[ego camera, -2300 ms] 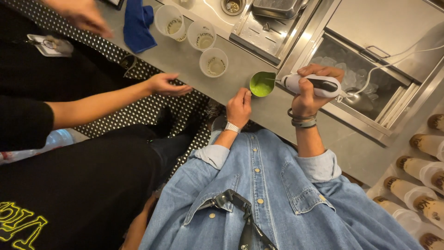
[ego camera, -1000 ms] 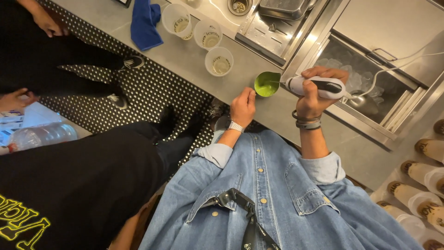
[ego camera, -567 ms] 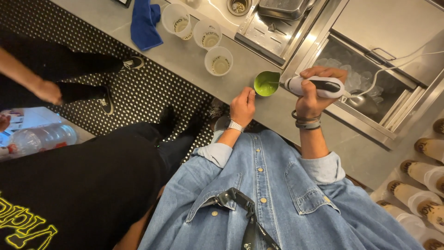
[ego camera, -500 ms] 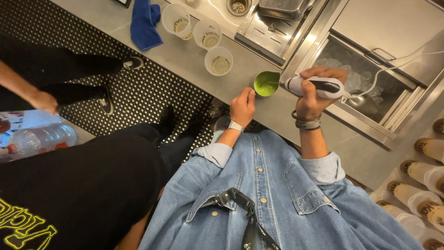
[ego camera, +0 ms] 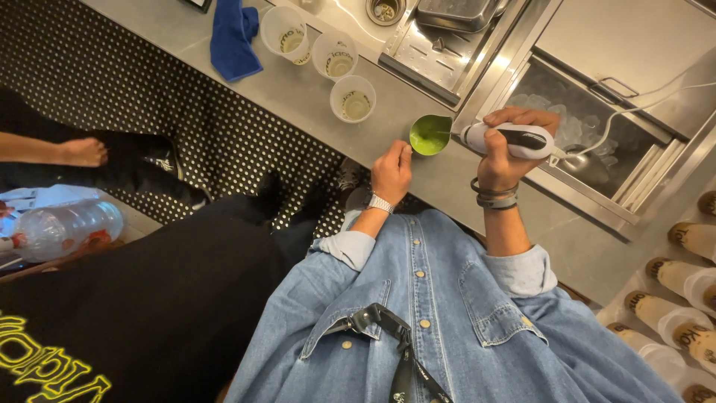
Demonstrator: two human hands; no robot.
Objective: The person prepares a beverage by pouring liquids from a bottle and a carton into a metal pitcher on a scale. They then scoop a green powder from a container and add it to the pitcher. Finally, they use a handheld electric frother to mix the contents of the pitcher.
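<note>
On the grey steel bench [ego camera: 447, 179] stand three clear plastic cups [ego camera: 353, 98] with a little pale liquid, close together. Just beside them lies a folded blue cloth [ego camera: 233, 37]. Behind them is a steel sink [ego camera: 440, 37] with a round drain [ego camera: 385, 9], and next to it an open ice bin [ego camera: 574, 127] with a metal scoop [ego camera: 585, 163] inside. At the far right edge are rows of brown-topped drinks in clear cups [ego camera: 686, 298]. A black dotted floor mat [ego camera: 134, 89] covers the floor. At the left edge lies a clear plastic bottle [ego camera: 63, 227], and another person's bare forearm [ego camera: 52, 148] reaches in above it.

- A small bowl [ego camera: 430, 134] sits on the tabletop [ego camera: 418, 179], between the left hand [ego camera: 391, 171] and right hand [ego camera: 507, 153].
- Three cups [ego camera: 353, 98] stand left of it.
</note>
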